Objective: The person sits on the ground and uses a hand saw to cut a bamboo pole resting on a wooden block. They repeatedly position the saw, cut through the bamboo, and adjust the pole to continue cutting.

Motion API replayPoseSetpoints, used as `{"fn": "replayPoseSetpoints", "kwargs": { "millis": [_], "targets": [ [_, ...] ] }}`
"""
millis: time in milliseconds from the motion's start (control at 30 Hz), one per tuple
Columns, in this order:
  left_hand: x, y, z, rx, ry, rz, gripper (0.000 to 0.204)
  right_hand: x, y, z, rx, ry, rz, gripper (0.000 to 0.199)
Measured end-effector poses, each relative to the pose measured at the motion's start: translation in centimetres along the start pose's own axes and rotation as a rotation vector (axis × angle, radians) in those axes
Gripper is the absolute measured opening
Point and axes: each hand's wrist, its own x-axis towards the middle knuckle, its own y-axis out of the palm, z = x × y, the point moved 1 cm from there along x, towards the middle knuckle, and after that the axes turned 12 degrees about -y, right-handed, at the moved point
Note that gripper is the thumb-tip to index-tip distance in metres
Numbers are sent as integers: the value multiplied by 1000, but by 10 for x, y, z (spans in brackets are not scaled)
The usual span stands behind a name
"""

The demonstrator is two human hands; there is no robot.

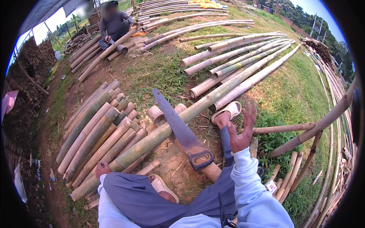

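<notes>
Just left of a worker's raised right hand, empty with its fingers spread apart, a broad, grey-bladed metal handsaw with a brown-and-black handle lies across a long, round green bamboo pole. The left hand is close against the pole toward its near end; whether it clasps it cannot be told. Good control would probably call for firm left-hand pressure there, a square right-hand hold on the handle and fingers clear of the teeth.
</notes>
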Motion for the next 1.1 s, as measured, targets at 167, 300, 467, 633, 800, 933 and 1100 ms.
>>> {"fn": "replayPoseSetpoints", "kwargs": {
  "millis": [167,300,467,633,800,933,1100],
  "targets": [
    [10,13,3,-3,7,15,29,-11,8,-26,-30,33,102,96],
    [20,20,30,21,4,4,29,28,24,26,184,60,11,106],
    [18,27,25,-12,46,11,26,53,43,-16,257,362,-128,112],
    [11,11,22,9,22,-41,27,45,25,74,409,-249,-55,107],
    [8,4,12,-30,4,-4,28,-23,12,34,16,-268,144,89],
    [0,4,1,-49,28,-14,28,-106,-13,-30,-104,3,192,83],
    [1,1,3,-30,13,-7,29,-152,-27,-58,-214,220,186,82]
  ]
}}
